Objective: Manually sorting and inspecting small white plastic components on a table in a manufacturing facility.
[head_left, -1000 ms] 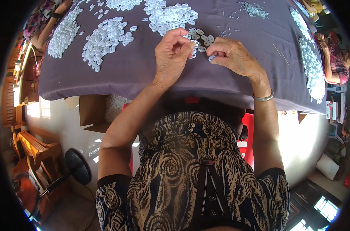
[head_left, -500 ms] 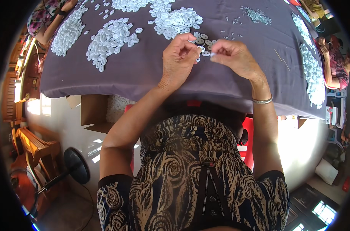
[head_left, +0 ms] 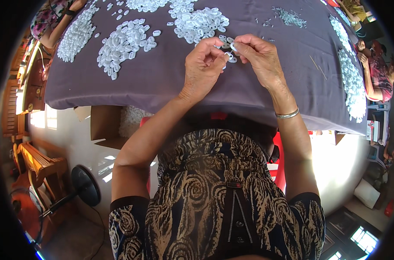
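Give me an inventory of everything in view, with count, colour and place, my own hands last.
Tablecloth: one, grey-purple, upper centre
White oval pieces: too many to count, white, heaped on the tablecloth
Small pin-like bits: many, silver-grey, far side, right of centre
Thin sticks: two, tan, right side of the tablecloth
Cardboard box: one, brown, below the tablecloth's edge, left
Round base with pole: one, black, lower left
Slatted wooden furniture: uncounted, brown, left edge
Other people: at least three, mixed clothing, both sides
Patterned top: one, black and tan, lower centre
Bracelet: one, silver, right wrist
Left hand: one, bare, pinching a piece
Right hand: one, bare, pinching another
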`<action>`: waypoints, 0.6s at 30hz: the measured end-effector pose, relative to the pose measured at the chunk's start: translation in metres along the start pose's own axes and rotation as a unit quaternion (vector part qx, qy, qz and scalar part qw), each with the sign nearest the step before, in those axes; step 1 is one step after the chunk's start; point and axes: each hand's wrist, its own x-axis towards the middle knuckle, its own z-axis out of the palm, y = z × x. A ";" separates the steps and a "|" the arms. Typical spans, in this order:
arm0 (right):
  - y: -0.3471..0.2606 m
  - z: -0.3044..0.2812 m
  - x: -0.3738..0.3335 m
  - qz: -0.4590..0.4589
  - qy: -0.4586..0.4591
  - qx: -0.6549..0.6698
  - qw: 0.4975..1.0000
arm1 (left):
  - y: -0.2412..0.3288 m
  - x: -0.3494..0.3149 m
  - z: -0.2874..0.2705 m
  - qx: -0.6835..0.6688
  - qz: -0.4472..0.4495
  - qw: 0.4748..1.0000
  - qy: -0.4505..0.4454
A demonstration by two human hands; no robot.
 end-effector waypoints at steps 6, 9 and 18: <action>-0.001 0.000 -0.001 -0.025 -0.018 -0.020 0.999 | 0.000 0.000 0.000 -0.004 -0.002 1.000 0.000; -0.001 0.000 -0.001 -0.036 -0.024 -0.043 0.998 | 0.000 -0.001 0.000 0.011 0.000 1.000 0.001; 0.005 0.006 -0.003 -0.090 -0.028 -0.121 0.988 | -0.001 0.000 0.000 -0.026 0.008 1.000 0.004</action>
